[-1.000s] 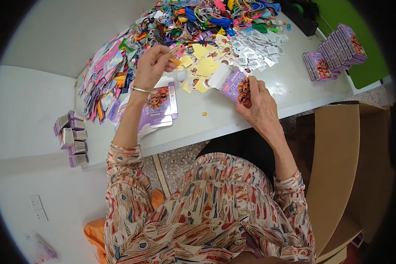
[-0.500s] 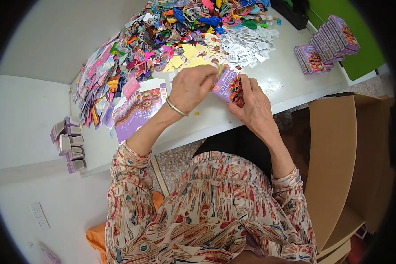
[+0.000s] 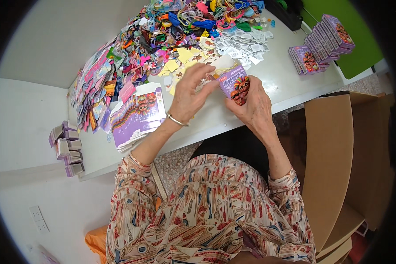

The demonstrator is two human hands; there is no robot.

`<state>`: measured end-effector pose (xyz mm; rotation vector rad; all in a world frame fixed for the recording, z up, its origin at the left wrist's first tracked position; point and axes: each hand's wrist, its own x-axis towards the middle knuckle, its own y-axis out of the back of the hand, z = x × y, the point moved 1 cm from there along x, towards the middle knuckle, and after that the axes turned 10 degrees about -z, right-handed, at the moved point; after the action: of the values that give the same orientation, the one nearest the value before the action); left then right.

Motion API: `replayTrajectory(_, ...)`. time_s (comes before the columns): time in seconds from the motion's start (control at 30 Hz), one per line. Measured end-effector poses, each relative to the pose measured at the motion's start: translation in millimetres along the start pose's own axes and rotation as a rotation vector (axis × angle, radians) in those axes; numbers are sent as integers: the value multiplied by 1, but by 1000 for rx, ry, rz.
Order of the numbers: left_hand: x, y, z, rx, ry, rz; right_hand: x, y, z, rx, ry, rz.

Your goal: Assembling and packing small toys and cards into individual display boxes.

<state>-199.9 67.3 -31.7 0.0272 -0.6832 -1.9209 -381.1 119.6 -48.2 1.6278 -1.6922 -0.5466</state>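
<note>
Gripping the purple box [image 3: 234,85] above the worktop [image 3: 281,79], your right hand [image 3: 254,103] could crease its walls if the fingers press too hard. Your left hand [image 3: 191,90] curls its fingers near the open end, hold unclear; a tug could snag the yellow cord [image 3: 229,69] on the raised flap [image 3: 226,60].

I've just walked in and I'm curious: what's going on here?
Someone's right hand holds a small purple box, its white flap open, above a white table. The left hand is at the box's open end. Flat purple cartons lie to the left, a colourful heap of small items spreads behind, and purple boxes stand grouped at the right.
</note>
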Motion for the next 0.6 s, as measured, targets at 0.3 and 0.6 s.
replayTrajectory(0.3, -1, -24, -7, -504, 120, -89, 0, -3, -8, 125, -78, -64)
replayTrajectory(0.6, -2, -20, 0, -319, 112, -147, 4, -7, -4, 203, 88, 1)
